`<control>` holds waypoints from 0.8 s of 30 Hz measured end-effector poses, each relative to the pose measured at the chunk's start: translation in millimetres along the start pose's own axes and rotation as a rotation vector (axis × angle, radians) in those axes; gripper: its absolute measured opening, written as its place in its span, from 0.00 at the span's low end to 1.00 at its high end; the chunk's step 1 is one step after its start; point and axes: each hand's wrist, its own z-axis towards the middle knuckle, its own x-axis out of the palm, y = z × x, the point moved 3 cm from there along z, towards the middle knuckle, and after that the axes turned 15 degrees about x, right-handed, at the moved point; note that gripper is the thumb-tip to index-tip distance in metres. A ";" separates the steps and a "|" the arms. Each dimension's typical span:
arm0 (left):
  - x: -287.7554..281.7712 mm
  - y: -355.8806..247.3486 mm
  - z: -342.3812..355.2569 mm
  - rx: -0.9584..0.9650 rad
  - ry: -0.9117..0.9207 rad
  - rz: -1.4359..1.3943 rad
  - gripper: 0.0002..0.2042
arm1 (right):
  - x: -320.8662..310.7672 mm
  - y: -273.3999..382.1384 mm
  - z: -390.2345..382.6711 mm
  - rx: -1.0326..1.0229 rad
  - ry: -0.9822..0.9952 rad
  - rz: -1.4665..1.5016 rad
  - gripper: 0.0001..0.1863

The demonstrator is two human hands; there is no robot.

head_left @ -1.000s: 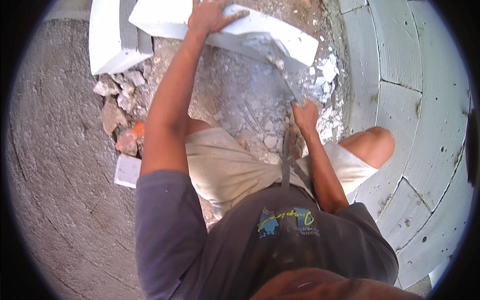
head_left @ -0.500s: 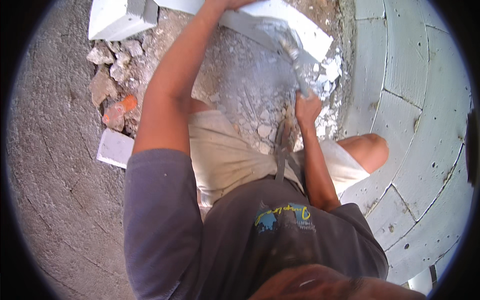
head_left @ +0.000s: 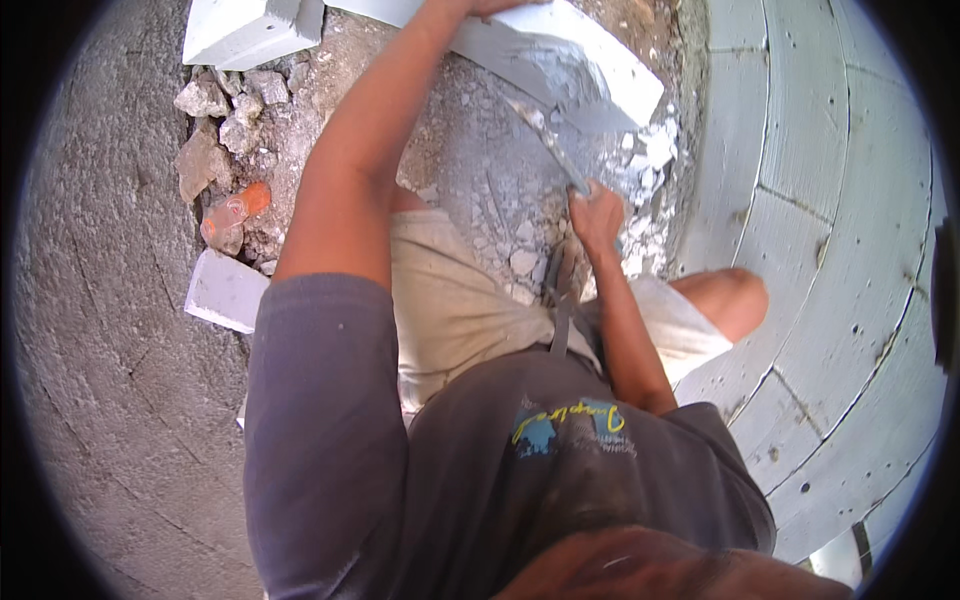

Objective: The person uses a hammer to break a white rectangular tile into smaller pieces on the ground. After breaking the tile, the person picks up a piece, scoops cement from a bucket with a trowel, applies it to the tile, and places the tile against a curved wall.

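Note:
A long white block (head_left: 560, 45) lies across the rubble at the far side, with a rough grey hollow broken into its near face. My left hand (head_left: 495, 7) grips the block's upper side; the frame's top edge cuts off most of its fingers. In my closed right hand (head_left: 598, 215) is a slim grey metal tool (head_left: 550, 140), slanting up and left toward the block. The tool's far end is blurred, so its exact kind does not show. White chips (head_left: 655, 150) lie scattered right of the block, near the right hand.
Another white block (head_left: 250, 30) stands far left, above broken stones (head_left: 205, 165). An orange-and-clear plastic bottle (head_left: 235, 213) and a small pale block (head_left: 227, 290) lie left of my legs. A pale block wall (head_left: 800, 240) rises on the right; rough grey concrete (head_left: 110, 300) spans the left.
The tool's far end has swung left and away from the broken face, and my right hand has moved slightly left and down. My left hand remains at the block.

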 end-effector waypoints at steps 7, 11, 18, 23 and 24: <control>7.8 9.9 -10.3 0.043 0.069 0.074 0.39 | -90.3 34.6 -25.8 -0.153 -0.125 0.434 0.10; 29.0 20.4 -3.9 0.165 0.013 0.141 0.42 | -65.8 25.7 -39.9 -0.042 -0.060 0.703 0.12; 54.7 74.8 -15.9 0.308 0.090 0.110 0.54 | -1.5 55.5 -80.7 0.081 0.085 1.130 0.08; 43.1 67.7 -15.8 0.501 0.072 0.117 0.45 | -3.0 82.5 -108.5 0.092 0.129 1.236 0.10; 41.1 58.4 -14.5 0.479 0.124 0.171 0.43 | -0.6 87.9 -113.8 0.094 0.231 1.279 0.10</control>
